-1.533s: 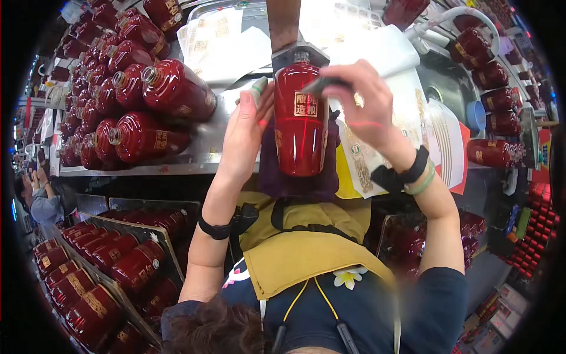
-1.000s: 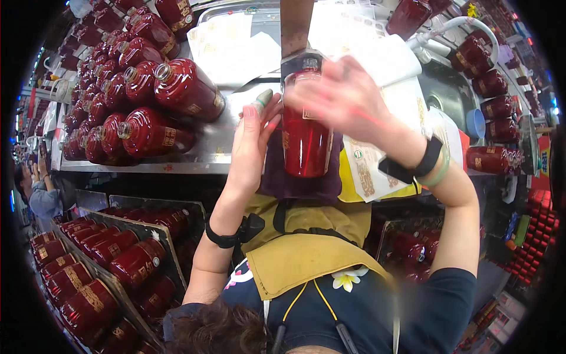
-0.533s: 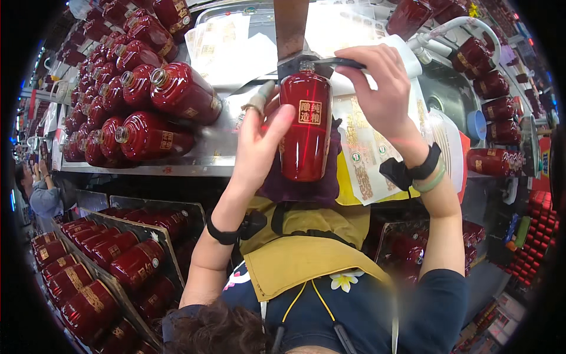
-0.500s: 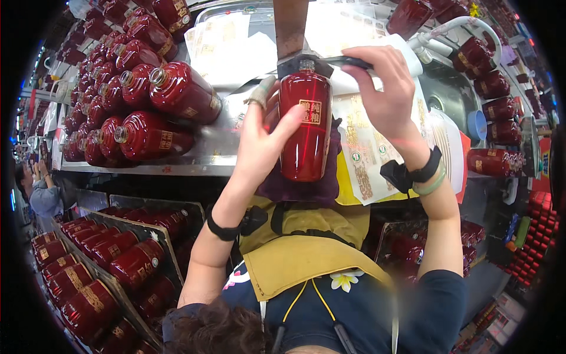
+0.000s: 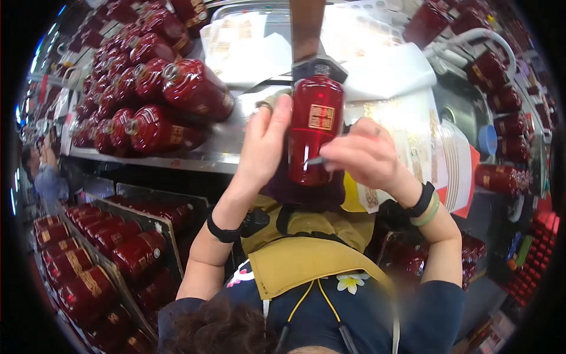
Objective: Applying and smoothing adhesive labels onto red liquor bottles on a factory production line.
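A glossy red bottle [image 5: 316,130] with a gold-framed label lies neck away from me on a purple cloth pad [image 5: 277,192], its neck end against a dark angled stop [image 5: 336,69]. My left hand [image 5: 263,135] is closed along the bottle's left side, thumb uppermost; its other fingers are partly hidden, one wearing a pale covering. Over the bottle's lower right, my right hand [image 5: 365,154] is closed on a thin dark tool [image 5: 316,160]. Motion blurs the tool's tip, which is over the red glass below the label; whether it touches cannot be made out.
Several red bottles [image 5: 197,88] are stacked at the left of the metal counter [image 5: 200,160]. Sheets of gold decals [image 5: 407,118] lie to the right, beside a sink [image 5: 457,97] and a blue cup [image 5: 487,140]. Crates of bottles [image 5: 138,253] stand below left. A brown post [image 5: 308,29] rises beyond the bottle.
My right hand has come down with the tool from beside the bottle's neck to its lower body. My left thumb has drawn back from the bottle's front to its left edge. The view has shifted slightly.
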Motion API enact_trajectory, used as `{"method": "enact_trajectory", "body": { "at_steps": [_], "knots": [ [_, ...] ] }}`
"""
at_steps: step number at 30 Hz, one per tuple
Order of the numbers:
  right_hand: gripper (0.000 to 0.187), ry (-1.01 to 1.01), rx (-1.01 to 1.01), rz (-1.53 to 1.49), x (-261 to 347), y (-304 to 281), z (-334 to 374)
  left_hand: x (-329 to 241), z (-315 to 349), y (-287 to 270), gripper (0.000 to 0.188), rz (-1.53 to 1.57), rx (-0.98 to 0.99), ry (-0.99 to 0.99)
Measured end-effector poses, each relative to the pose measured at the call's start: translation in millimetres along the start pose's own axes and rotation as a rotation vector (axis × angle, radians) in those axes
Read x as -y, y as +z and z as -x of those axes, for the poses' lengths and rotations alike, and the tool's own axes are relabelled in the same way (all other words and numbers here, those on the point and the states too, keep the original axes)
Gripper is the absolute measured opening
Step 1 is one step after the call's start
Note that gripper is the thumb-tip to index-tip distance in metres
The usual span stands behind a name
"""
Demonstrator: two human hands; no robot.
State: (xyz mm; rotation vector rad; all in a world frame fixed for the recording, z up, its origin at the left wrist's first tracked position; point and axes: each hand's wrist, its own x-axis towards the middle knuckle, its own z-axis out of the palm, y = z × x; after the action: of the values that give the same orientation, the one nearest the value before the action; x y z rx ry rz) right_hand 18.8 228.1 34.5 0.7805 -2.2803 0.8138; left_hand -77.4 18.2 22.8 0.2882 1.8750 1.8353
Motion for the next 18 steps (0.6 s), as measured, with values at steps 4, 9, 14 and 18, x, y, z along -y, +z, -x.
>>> {"method": "enact_trajectory", "body": {
  "at_steps": [4, 9, 14, 18],
  "knots": [
    [0.027, 0.091, -0.286, 0.419, -30.2, -9.5, -43.9, 5.6, -12.2, 4.1, 0.057, 0.069, 0.013, 0.017],
    [0.027, 0.189, -0.531, 0.258, 7.9, -13.0, -75.5, -12.4, -20.0, 21.0, 0.057, 0.277, 0.285, -0.196],
    [0.022, 0.328, -0.596, 0.273, 18.0, -25.6, -53.3, -42.3, 41.2, -7.4, 0.065, 0.211, 0.147, 0.175],
    [0.018, 0.762, -0.440, -0.084, 18.4, -26.6, -20.2, -25.2, 60.9, -45.6, 0.080, -0.104, -0.437, 0.449]
  ]
}}
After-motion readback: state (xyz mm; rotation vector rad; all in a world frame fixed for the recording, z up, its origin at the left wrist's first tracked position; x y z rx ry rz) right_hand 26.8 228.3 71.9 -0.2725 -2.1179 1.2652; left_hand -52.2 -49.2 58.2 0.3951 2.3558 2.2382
